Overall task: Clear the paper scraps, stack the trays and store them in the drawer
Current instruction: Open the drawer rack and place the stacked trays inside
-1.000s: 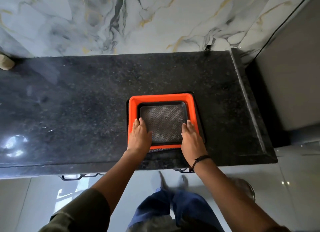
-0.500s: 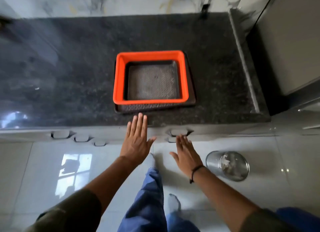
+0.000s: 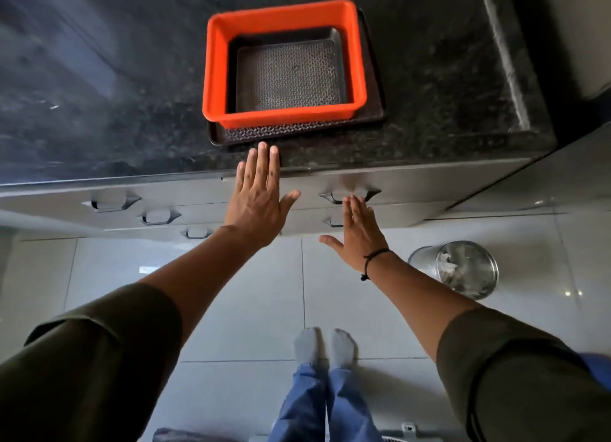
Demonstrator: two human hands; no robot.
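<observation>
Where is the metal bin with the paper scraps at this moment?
The metal bin stands on the floor tiles at the right of the head view, below the counter and just right of the right hand.

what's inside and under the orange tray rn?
Inside the orange tray sits a smaller black tray with a textured floor, empty. Under it lies a larger black tray, only its near and right edges showing; the rest is covered.
</observation>
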